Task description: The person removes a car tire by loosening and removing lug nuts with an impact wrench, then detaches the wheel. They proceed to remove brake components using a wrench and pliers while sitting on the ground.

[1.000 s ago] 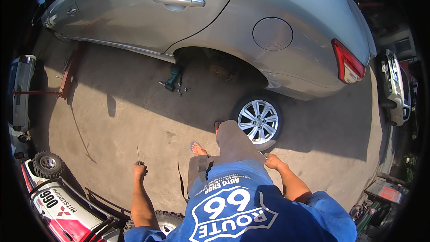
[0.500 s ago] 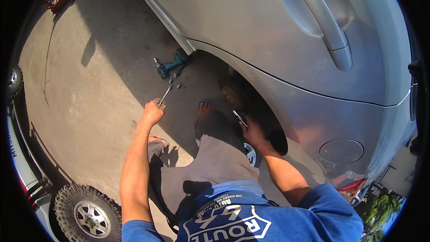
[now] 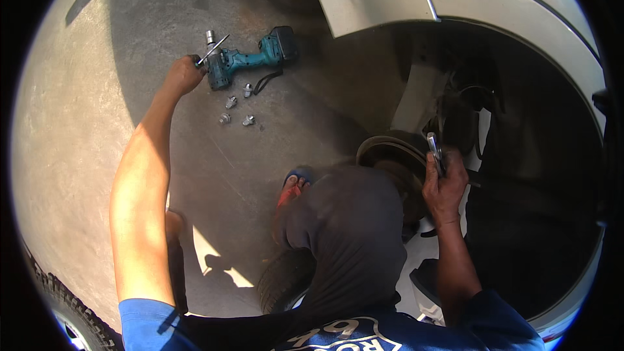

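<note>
My left hand (image 3: 184, 77) is closed round the handle of a screwdriver (image 3: 217, 47), its thin shaft slanting up over a teal cordless impact wrench (image 3: 242, 61). That wrench lies on the floor with a socket on its nose. Several lug nuts (image 3: 248, 120) are scattered beside it. My right hand (image 3: 446, 185) grips a shiny metal hand tool (image 3: 433, 145) upright inside the wheel arch; most of it is hidden in my fist, so its kind is unclear. It is close to the rusty brake drum or disc (image 3: 383, 145), partly covered by my knee.
The car's pale fender (image 3: 364, 0) curves over the dark wheel arch. A tyre (image 3: 286, 279) lies below my bent leg, and a knobbly tyre (image 3: 71, 309) stands at lower left. My sandalled foot (image 3: 296, 182) is on the concrete floor (image 3: 214, 169).
I have lowered down toward the wheel arch, and the view is closer to the floor. My left hand has come to the impact wrench; my right hand has moved in beside the brake.
</note>
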Available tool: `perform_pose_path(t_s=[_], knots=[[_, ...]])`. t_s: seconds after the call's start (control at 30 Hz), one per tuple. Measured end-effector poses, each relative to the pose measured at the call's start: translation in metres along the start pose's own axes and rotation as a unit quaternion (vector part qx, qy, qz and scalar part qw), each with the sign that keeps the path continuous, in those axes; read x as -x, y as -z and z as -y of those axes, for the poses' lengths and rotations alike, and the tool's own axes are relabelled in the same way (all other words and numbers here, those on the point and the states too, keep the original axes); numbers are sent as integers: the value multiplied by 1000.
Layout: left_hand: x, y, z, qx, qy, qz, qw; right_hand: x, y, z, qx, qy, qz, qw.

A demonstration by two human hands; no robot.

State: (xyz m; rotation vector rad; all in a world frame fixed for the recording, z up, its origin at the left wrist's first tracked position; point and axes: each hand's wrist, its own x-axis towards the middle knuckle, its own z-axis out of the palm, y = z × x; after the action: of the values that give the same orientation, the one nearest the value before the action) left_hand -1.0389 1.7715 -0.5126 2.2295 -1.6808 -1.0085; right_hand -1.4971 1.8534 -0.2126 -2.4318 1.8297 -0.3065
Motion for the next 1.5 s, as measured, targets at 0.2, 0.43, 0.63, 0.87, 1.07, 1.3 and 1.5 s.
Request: perform_pose_path(t_s=[0.2,0.43,0.63,0.87,1.07,1.3,1.5], knots=[[81,27,-42,152,69,-97,981,12,5,0,10,-13,30,999],[232,87,-90,79,93,-143,982,15,4,-13,-84,46,-107,990],[314,127,-147,113,25,-136,984,74,5,-10,-312,107,-200,923],[306,95,-190,62,-64,-111,990,268,-65,-49,-376,6,-104,921],[288,66,-233,48,-148,-91,984,358,-99,-99,-296,-181,17,938],[304,52,-283,23,-202,-101,974,362,-165,-146,-192,-326,298,876],[317,58,-287,16,-180,-118,976,348,-206,-156,-216,-305,289,881]])
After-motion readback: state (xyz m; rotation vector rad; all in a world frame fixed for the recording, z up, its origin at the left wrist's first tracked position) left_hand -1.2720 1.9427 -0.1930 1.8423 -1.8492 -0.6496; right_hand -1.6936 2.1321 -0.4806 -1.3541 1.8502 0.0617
